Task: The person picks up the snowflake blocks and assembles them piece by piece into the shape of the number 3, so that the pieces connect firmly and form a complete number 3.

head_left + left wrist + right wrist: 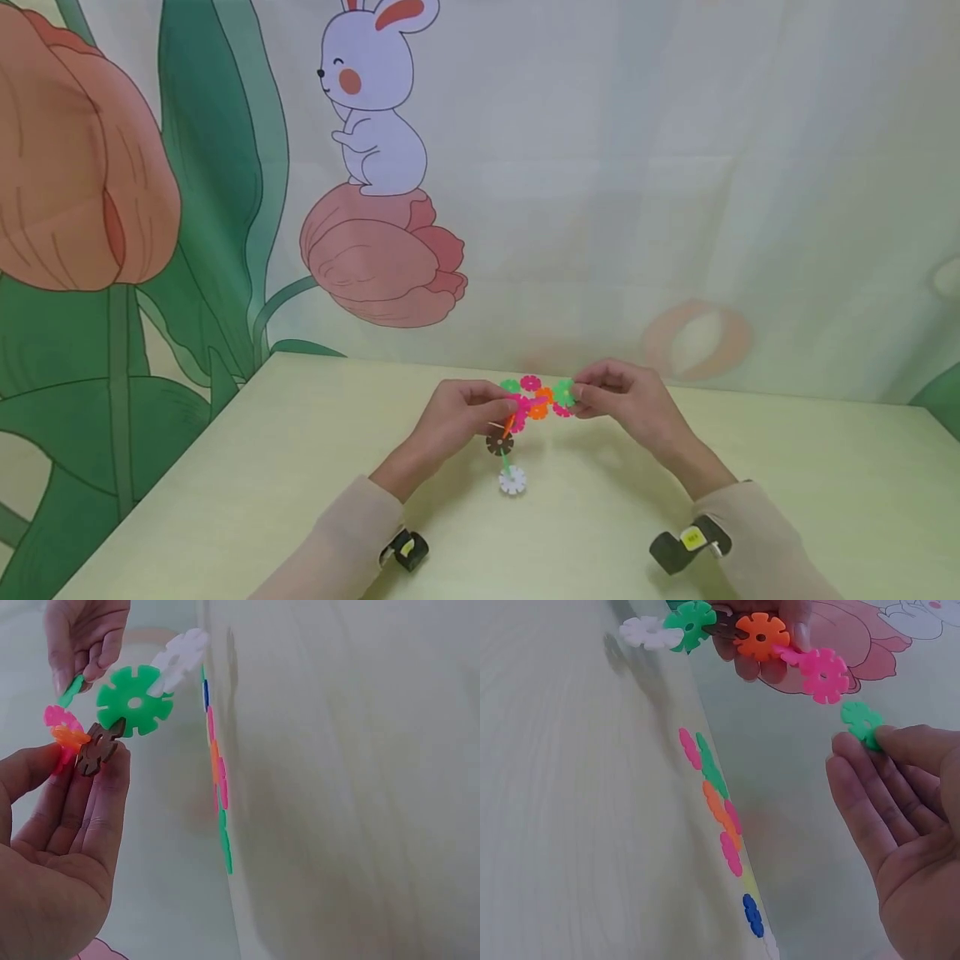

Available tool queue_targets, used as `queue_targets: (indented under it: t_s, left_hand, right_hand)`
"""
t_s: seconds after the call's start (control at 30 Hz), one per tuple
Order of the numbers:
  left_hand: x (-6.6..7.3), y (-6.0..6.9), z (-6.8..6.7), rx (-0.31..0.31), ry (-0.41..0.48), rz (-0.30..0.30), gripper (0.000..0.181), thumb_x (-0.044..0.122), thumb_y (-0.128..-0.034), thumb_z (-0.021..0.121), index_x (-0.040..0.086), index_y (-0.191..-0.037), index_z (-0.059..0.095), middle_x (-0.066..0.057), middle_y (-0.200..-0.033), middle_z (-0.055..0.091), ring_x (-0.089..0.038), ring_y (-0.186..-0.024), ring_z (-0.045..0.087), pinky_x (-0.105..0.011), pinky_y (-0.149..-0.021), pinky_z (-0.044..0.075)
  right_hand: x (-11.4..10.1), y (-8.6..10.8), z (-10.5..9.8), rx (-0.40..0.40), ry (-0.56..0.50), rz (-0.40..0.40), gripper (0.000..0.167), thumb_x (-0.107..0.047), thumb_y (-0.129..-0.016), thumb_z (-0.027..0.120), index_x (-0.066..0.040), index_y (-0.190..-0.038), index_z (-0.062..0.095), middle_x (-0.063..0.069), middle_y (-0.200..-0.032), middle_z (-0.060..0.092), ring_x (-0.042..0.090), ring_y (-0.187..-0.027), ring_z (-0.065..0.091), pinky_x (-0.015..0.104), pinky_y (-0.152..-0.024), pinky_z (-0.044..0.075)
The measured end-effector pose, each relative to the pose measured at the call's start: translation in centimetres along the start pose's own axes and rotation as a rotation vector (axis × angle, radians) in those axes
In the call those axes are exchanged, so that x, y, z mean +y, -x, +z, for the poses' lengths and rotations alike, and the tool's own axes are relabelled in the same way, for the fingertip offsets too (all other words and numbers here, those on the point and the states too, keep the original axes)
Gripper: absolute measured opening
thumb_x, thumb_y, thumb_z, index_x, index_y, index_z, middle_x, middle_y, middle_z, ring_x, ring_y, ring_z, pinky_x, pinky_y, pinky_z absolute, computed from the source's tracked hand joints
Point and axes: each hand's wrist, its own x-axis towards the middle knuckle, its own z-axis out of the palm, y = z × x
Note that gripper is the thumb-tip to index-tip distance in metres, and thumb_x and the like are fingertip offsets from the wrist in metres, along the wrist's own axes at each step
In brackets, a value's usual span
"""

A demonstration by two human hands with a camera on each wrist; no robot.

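My left hand [461, 412] pinches a chain of slotted plastic snowflake discs between thumb and fingers. Joined in it are a white disc [651, 634], a green one [135, 702], a brown disc [99, 750], an orange disc [761, 637] and pink discs [825, 676] at the end nearest the other hand. The white end hangs toward me in the head view. My right hand [630, 404] pinches a single green disc [861, 724] by its edge, close to the pink end; a small gap shows between them in the right wrist view.
Along the far edge of the pale table [315, 467] lie several loose discs, among them an orange disc [721, 814], a green disc [711, 766] and a blue disc [753, 915]. A printed curtain [540, 167] with a rabbit and tulips hangs behind the table.
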Motion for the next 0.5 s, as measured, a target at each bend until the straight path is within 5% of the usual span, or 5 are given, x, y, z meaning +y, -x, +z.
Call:
queue_targets:
  t_s: [0.33,0.5]
  left_hand:
    - [0.34,0.1,0.31,-0.006,-0.036,-0.011,0.021,0.022,-0.101,0.075,0.005,-0.111,0.081,-0.009,-0.094,0.079,-0.024,-0.086,0.078,-0.039,-0.086,0.062]
    - [0.46,0.26,0.41,-0.009,-0.027,-0.005,0.02,0.021,-0.0993,0.077,0.005,-0.11,0.082,-0.013,-0.093,0.079,-0.024,-0.084,0.077,-0.04,-0.081,0.062]
  right_hand:
    - [-0.19,0.11,0.2,-0.01,0.025,-0.018,0.021,-0.008,-0.099,0.077,0.007,-0.112,0.071,0.018,-0.099,0.076,0.04,-0.09,0.076,0.037,-0.084,0.064]
    - [-0.48,0.26,0.35,-0.03,0.044,-0.019,0.02,-0.01,-0.098,0.078,0.005,-0.111,0.073,0.016,-0.097,0.076,0.032,-0.087,0.078,0.035,-0.085,0.064]
